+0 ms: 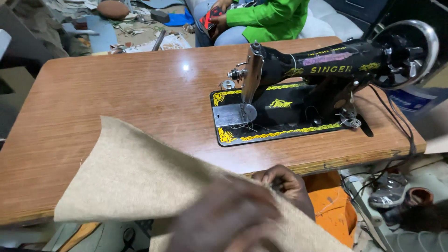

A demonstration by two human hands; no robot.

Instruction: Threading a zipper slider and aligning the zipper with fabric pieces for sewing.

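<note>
Both hands (242, 210) at burlap (135, 177) edge

Black cast-iron sewing machine with yellow ornament (298, 93) on right half of brown laminated wooden worktop (116, 93). Coarse beige burlap cloth (140, 182) over near edge, left of machine. Left hand (224, 219) on cloth, nearest camera; right hand (287, 184) just behind, at cloth's edge. Person in green sleeve (266, 18) behind worktop. Orange box (333, 210) below, right.
</note>
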